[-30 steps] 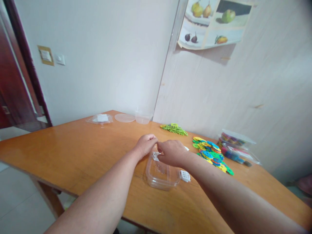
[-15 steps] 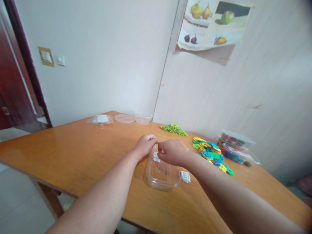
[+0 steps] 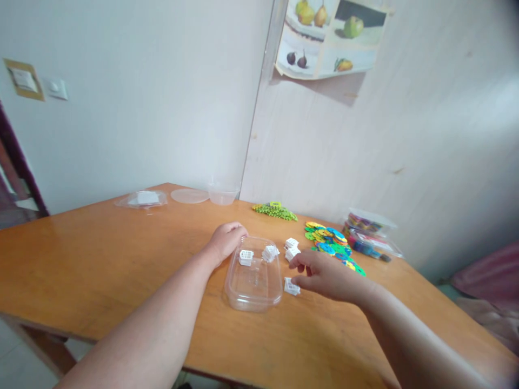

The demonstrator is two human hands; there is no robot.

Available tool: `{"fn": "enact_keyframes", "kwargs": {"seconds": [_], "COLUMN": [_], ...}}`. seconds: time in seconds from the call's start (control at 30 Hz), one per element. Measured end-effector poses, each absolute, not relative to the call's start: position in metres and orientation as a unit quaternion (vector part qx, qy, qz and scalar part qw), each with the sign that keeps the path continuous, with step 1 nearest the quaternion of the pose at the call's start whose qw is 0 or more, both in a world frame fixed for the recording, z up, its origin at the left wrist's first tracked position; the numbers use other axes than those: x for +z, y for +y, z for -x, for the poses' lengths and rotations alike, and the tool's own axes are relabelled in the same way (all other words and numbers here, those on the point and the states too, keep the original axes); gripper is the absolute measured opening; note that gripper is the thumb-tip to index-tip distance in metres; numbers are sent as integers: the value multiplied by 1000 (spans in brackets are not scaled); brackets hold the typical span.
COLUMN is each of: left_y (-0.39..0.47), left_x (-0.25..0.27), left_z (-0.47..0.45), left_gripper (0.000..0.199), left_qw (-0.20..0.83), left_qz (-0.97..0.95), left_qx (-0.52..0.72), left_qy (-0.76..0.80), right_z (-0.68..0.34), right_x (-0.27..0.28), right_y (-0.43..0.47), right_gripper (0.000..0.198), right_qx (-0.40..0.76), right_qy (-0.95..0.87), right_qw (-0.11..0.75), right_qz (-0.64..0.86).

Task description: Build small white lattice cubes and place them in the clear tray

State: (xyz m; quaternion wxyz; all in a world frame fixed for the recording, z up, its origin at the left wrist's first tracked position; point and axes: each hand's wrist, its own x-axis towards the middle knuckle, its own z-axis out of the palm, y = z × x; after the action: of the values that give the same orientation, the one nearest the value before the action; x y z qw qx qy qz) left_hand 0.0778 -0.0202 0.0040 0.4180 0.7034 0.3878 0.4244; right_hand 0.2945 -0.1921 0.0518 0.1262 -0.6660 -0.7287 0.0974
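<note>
A clear plastic container lies on the table in front of me. My left hand is closed at its far left corner, fingers curled over the rim. Inside the container are two small bundles of white printed pieces, a left bundle and a right bundle. Just right of the container my right hand hovers with thumb and fingers apart, nothing visible between them. Its fingertips are beside a near white bundle. Two more, a far bundle and a middle bundle, sit beyond its fingers.
Colourful plastic discs are heaped behind my right hand. Green linked pieces lie farther back. At right stand stacked clear boxes with coloured contents. A clear tub, a round lid and a clear package line the back.
My right hand has moved from above the container to its right side and its fingers have spread. The right bundle inside is now uncovered. My view has turned right.
</note>
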Motion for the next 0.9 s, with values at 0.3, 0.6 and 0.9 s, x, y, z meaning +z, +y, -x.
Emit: {"fn": "enact_keyframes", "kwargs": {"seconds": [0.3, 0.6, 0.9], "left_y": [-22, -24, -31], "left_x": [5, 11, 19], "left_z": [-75, -75, -72], "left_gripper": [20, 21, 25], "left_qw": [430, 424, 471], "left_qz": [-696, -693, -697], "left_qx": [426, 453, 437], "left_qy": [386, 367, 318], "right_z": [-290, -293, -259], "right_x": [34, 41, 64], "right_y": [-193, -193, -159], "right_gripper": [25, 15, 23], "right_qx": [115, 118, 169], "right_qy": [-731, -720, -687], "right_qw": [111, 223, 400], "right_qz": [663, 646, 582]}}
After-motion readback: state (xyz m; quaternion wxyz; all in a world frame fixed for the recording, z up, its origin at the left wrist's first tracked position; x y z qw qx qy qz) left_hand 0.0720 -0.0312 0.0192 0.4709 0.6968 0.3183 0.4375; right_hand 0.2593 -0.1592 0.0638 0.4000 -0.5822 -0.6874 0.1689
